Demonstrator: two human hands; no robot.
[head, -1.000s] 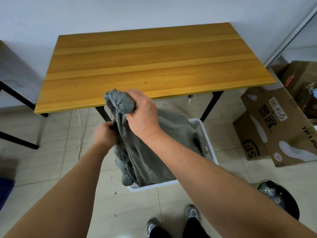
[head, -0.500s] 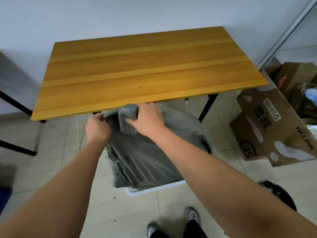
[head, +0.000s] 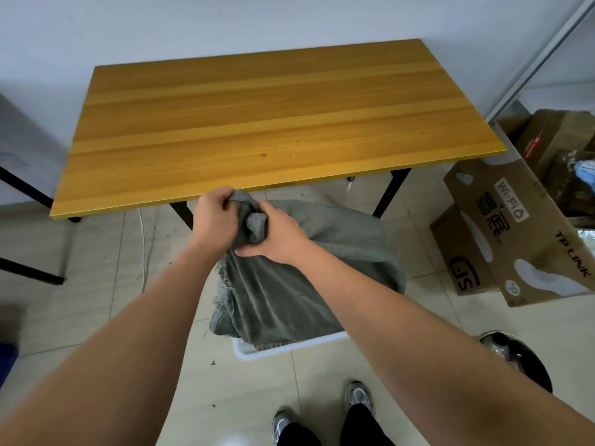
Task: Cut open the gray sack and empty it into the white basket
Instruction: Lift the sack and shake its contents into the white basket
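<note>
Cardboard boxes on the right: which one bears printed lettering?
The front cardboard box, leaning nearest the table; the boxes behind show no readable lettering.

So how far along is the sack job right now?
Done: the gray sack already sits over the white basket on the floor, covering most of it.
In hand: the left hand and right hand both grip its bunched top end.
Left: no cut, no cutting tool and no spilled contents are visible, so opening and emptying still appear to lie ahead. The basket's inside is hidden.

Both hands (head: 244,228) bunch the gray sack (head: 289,284) over the white basket (head: 289,346).
</note>
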